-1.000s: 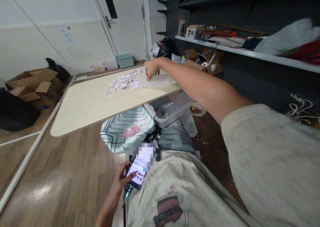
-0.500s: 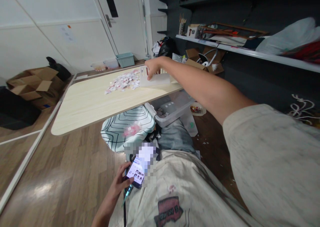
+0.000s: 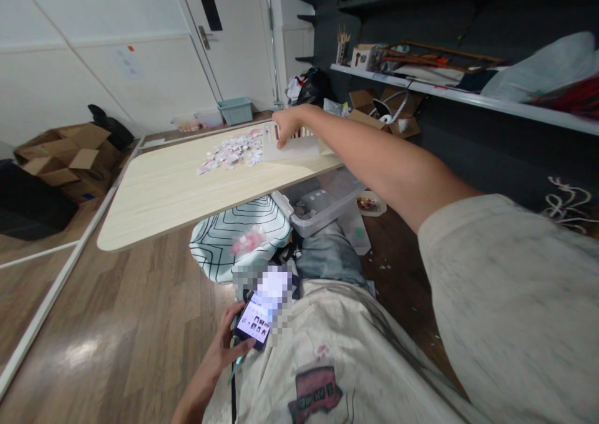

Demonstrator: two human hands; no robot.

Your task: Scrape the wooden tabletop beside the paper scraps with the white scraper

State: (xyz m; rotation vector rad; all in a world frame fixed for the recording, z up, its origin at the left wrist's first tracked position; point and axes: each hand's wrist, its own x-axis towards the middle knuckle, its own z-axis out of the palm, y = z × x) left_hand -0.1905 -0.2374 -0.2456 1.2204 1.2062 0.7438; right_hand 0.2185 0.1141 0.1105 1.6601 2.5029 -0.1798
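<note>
My right hand [image 3: 286,125] reaches out over the far side of a low light-wood table [image 3: 163,190], fingers closed on the edge of a white sheet with red marks [image 3: 292,146]. Just left of it lies a heap of several small pink-and-white paper pieces [image 3: 231,151]. Down by my lap, my left hand [image 3: 224,343] holds a phone [image 3: 253,324] with its screen lit; the thumb rests near the screen. I sit on the floor in a pale printed shirt.
Under the table lie a teal patterned cushion [image 3: 234,234] with a small bag of pink pieces [image 3: 247,240] and a clear plastic bin [image 3: 318,202]. Cardboard boxes [image 3: 60,162] stand at the left. Cluttered shelves [image 3: 449,87] run along the dark wall at right. White doors stand behind.
My left hand with the phone has shifted slightly lower and its thumb has moved on the screen. My right hand stays on the white sheet.
</note>
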